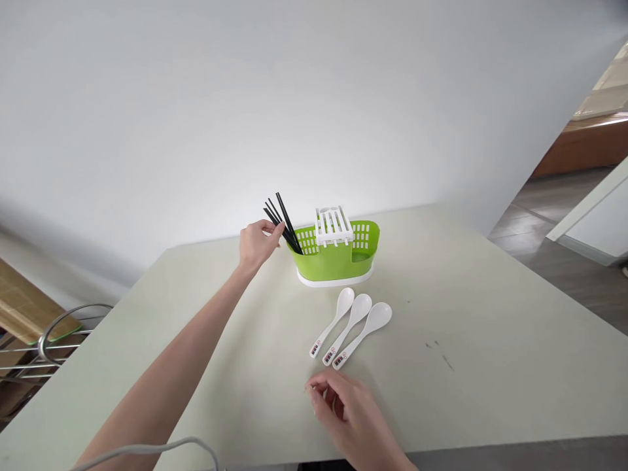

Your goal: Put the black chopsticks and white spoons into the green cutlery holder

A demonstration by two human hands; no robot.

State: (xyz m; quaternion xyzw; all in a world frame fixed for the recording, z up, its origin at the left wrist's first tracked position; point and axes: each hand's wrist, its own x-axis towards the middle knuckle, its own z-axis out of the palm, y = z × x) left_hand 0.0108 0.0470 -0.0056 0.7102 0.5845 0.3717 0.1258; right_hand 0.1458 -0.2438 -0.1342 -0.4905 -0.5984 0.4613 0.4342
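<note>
A green cutlery basket (318, 267) with a white base and a white slatted top piece (334, 227) stands near the wall. Several black chopsticks (280, 210) lean out of its left compartment, their lower ends inside. My left hand (259, 246) is closed on some of them by the basket's left rim. In front of the basket lie three white spoons (357, 314) side by side, bowls toward the basket and marked handle ends toward me. Just below those handles rests my right hand (346, 412), fingers curled and closed, with nothing visible in it.
The pale table (466, 307) meets a white wall (314, 104) at the back. A grey cable (147, 449) crosses my left forearm at the bottom. Left of the table is a metal rack (44, 353) with a wooden board (29, 304).
</note>
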